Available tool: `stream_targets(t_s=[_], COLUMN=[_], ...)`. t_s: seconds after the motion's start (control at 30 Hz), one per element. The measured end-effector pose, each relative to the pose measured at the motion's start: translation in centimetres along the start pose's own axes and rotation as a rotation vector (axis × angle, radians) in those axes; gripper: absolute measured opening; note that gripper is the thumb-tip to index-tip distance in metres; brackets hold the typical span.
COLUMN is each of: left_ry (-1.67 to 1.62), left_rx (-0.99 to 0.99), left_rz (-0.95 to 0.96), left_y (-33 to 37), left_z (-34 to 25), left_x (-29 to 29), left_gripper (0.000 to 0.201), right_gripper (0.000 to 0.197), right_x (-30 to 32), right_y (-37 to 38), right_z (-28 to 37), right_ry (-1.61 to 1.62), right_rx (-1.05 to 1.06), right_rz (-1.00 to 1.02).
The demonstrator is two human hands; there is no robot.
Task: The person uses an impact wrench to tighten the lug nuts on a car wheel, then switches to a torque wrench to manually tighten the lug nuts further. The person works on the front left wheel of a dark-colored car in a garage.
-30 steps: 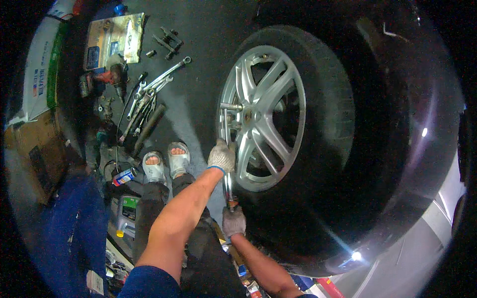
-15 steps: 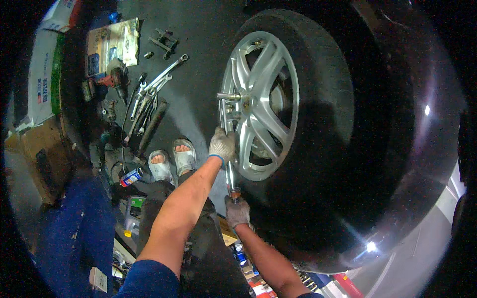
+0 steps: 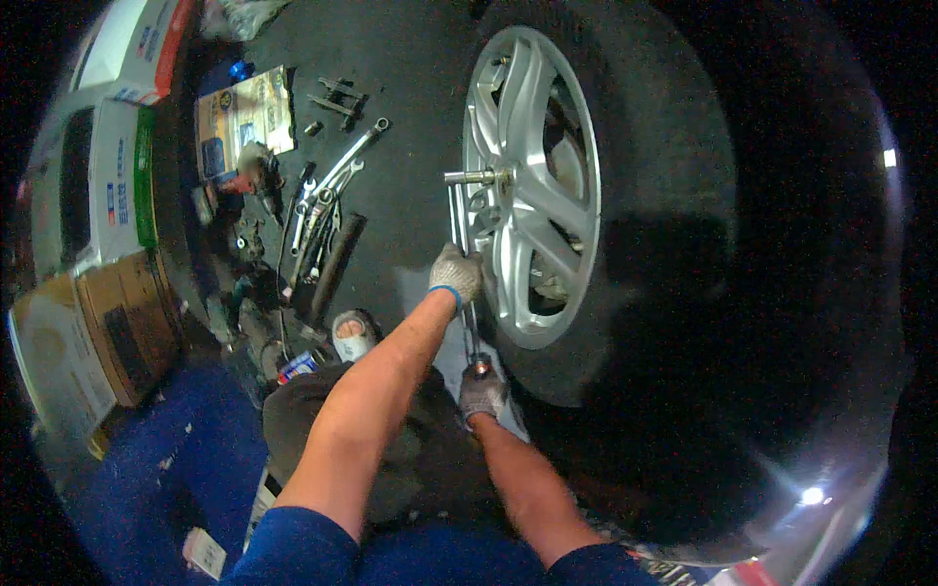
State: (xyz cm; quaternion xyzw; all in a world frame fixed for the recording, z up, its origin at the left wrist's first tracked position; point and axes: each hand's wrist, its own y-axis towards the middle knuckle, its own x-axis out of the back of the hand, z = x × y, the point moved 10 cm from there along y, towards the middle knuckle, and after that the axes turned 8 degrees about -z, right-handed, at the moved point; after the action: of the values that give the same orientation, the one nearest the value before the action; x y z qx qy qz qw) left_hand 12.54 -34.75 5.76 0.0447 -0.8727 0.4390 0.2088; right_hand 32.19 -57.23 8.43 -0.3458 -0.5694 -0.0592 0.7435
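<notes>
A long chrome socket wrench runs along the face of a silver alloy wheel. Its socket end points at the wheel's centre, by the lug nuts. My left hand, in a pale knit glove with a blue cuff, is closed round the middle of the shaft. Lower down, my gloved right hand grips the handle's near end. The black tire surrounds the wheel, its lower part in deep shadow. Exactly how the socket seats on a nut is too small to tell.
Left of the wheel, several wrenches and a dark pipe lie on the floor. A red and black power drill, a flat printed sheet and a metal bracket lie beyond. Cardboard boxes stand at far left.
The view has shifted, so the wheel and floor tools sit differently in it. One sandalled foot is no longer visible, and my legs cover more of the floor. Both hands keep hold of the wrench.
</notes>
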Motion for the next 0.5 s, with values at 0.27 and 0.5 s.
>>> stream_targets(t_s=[0.27, 0.5], left_ry=[-0.027, 0.004], left_rx=[-0.247, -0.280], left_rz=[0.026, 0.028], left_y=[2.4, 1.7], left_z=[0.6, 1.6], left_x=[-1.4, -1.2], left_gripper=[0.051, 0.052], right_gripper=[0.052, 0.053], right_x=[-3.5, -5.5], right_y=[2.5, 2.9], right_z=[0.0, -0.6], right_ry=[0.036, -0.007], right_rx=[-0.172, -0.051], right_rz=[0.121, 0.049])
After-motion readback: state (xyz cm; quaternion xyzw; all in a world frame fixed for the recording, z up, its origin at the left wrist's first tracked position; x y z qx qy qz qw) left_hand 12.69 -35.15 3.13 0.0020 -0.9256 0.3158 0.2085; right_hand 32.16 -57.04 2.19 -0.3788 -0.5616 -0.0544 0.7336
